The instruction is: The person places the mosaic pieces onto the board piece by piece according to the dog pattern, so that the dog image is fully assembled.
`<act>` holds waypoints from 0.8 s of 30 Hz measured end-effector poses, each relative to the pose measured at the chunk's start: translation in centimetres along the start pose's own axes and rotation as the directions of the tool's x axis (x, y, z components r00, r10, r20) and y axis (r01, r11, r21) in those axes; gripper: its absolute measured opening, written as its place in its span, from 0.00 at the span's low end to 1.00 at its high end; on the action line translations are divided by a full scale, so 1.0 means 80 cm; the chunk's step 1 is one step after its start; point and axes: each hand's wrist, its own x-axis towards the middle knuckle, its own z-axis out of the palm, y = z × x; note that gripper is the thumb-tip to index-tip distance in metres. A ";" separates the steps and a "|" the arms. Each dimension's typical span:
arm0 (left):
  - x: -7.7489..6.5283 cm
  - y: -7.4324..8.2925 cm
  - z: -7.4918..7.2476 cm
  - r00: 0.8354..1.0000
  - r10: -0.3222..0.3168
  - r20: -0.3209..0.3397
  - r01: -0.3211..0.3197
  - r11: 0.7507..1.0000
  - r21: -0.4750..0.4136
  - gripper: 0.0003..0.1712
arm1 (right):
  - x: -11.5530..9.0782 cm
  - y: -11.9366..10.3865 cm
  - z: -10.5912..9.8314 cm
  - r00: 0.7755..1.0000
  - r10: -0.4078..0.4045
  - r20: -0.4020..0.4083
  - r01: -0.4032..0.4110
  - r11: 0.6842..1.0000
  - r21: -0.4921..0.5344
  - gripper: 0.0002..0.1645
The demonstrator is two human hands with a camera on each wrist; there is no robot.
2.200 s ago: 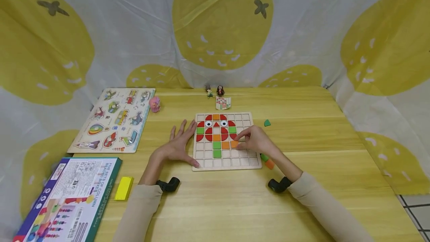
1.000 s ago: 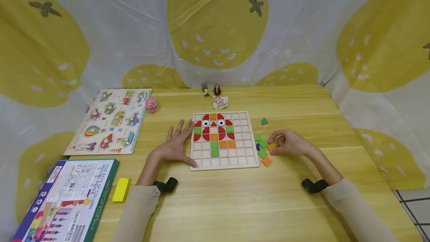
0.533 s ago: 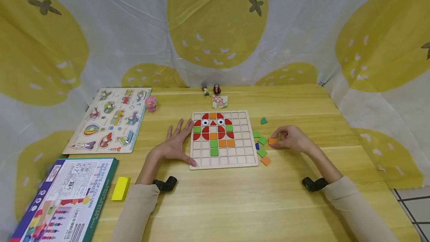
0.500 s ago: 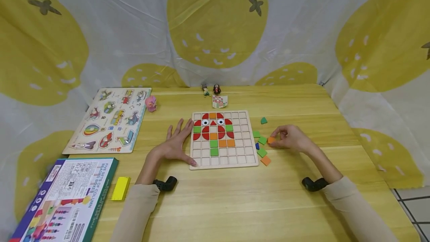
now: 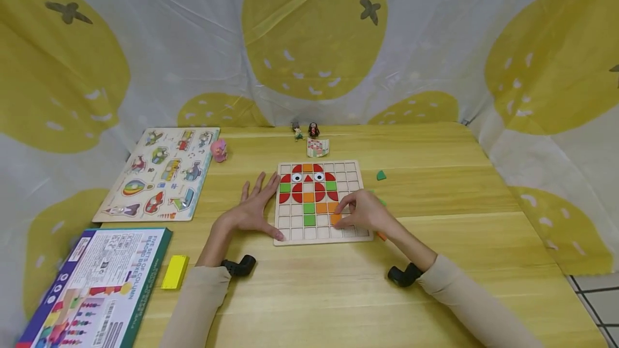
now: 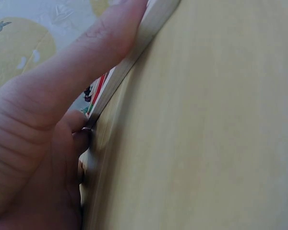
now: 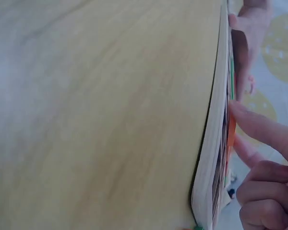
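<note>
A wooden grid board (image 5: 300, 232) lies on the table, bearing red, green and orange pieces and two eye pieces in an owl-like pattern. My left hand (image 5: 247, 214) is spread along its left edge, thumb at the near corner and fingertips higher up the side. In the left wrist view the thumb (image 6: 86, 52) touches the board's edge. Over the lower right of the grid, my right hand (image 5: 365, 211) pinches an orange square tile (image 5: 335, 220) between thumb and forefinger. That tile (image 7: 232, 132) also shows in the right wrist view, at the board's surface.
Loose tiles right of the board are mostly hidden by the right hand; a green piece (image 5: 381, 175) lies farther back. Behind stand a pattern card (image 5: 317, 147) and two figurines (image 5: 313, 129). Leftward are a picture puzzle (image 5: 159, 173), pink toy (image 5: 218, 150), box (image 5: 96, 283) and yellow block (image 5: 174, 272).
My right hand placed one orange tile, went right to the loose pieces, picked up another orange square and brought it left over the board. The left hand stays at the board's edge.
</note>
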 end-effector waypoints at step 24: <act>0.001 0.002 -0.001 1.000 -0.003 0.007 0.003 1.000 0.009 0.84 | -0.015 0.049 -0.064 1.000 -0.007 0.000 0.007 0.995 0.097 0.14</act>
